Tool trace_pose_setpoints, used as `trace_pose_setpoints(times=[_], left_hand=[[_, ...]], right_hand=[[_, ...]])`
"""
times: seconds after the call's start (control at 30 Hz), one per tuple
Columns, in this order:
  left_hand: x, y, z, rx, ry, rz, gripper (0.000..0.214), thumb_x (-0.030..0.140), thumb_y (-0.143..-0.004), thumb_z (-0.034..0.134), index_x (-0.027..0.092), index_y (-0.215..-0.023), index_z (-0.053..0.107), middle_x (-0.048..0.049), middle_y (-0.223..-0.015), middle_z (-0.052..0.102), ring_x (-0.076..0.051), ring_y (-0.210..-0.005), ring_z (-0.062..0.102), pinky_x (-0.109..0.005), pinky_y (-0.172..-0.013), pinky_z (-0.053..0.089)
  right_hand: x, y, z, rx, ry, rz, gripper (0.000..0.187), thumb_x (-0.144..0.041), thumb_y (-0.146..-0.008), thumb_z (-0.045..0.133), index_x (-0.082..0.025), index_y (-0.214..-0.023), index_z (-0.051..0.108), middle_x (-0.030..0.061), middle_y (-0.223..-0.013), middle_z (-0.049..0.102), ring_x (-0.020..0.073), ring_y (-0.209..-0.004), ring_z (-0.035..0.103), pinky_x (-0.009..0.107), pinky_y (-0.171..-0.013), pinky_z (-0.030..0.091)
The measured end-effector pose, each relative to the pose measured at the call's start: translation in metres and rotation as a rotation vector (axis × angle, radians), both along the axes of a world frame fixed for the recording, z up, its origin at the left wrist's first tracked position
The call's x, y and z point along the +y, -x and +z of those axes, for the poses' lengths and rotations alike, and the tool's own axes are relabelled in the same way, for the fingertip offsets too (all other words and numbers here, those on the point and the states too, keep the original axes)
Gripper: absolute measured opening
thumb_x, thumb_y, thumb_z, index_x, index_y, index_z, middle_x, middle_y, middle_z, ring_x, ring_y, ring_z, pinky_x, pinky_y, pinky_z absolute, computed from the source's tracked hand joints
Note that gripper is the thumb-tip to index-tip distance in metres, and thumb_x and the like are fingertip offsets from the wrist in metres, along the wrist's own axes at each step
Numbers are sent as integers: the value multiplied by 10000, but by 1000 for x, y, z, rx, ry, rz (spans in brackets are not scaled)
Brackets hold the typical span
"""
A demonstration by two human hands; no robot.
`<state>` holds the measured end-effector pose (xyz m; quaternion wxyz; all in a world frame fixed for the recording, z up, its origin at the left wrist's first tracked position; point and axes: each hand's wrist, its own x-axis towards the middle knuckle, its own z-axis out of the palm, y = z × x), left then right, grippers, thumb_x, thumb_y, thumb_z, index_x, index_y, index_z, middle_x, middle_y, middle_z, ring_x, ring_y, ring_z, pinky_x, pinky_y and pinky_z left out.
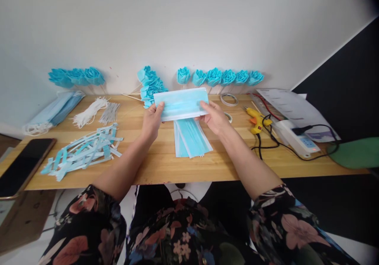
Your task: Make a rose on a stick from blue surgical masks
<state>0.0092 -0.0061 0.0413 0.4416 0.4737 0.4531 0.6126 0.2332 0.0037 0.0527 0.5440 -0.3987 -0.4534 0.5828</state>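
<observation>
A light blue face mask (181, 104) with white edges is stretched flat above the table, its ear loops not in sight. My left hand (153, 119) pinches its left end, thumb on the front. At the other end my right hand (214, 117) grips it the same way, and the fingers behind are hidden. Just below lie more blue masks (192, 138), overlapping in a small fanned pile on the wood. Behind the held mask, a cluster of blue flowers (151, 83) made of folded sheet material is partly covered by it.
Blue flowers on sticks (213, 77) lean along the wall. Leftward are masks with loops (56, 109), white cords (90, 113), cut strips (85, 150) and a phone (26, 166). To the right lie tape rolls (229, 99), a yellow glue gun (257, 119), a power strip (297, 138) and papers (299, 111).
</observation>
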Motion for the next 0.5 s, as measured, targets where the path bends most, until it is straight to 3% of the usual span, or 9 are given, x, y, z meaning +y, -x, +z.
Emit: trace_pose_setpoints(times=[0.1,0.23,0.33,0.5], left_hand=[[-1,-3,-1,9,0,4,488,642,-811,745,178,-744,613,41,-579,449,-85,-506,387,-202,-408,351],[-2,-4,-4,27,-26,-19,524,676,-818,718,181,-707,584,34,-574,463,-87,-506,394,-203,-409,348],[-1,-2,-6,30,-10,-24,545,684,-840,690,186,-666,552,33,-541,440,-86,-473,383,-212,-395,339],[4,3,-10,21,-1,-24,496,650,-845,706,185,-710,601,20,-568,507,-114,-512,471,-236,-452,413]], right_hand=[[8,-3,-6,-2,-57,-92,525,-713,-709,768,-238,-918,689,14,-902,724,194,-834,662,304,-641,544],[14,-5,-14,-118,-173,-217,537,-749,-705,754,-231,-786,639,-8,-742,633,176,-788,611,290,-686,510],[12,-4,-15,-260,-213,-310,561,-767,-749,701,-228,-695,553,-29,-652,522,151,-717,544,269,-633,452],[11,-3,-13,-268,-224,-331,564,-753,-766,694,-227,-672,513,-43,-629,454,126,-664,478,256,-599,409]])
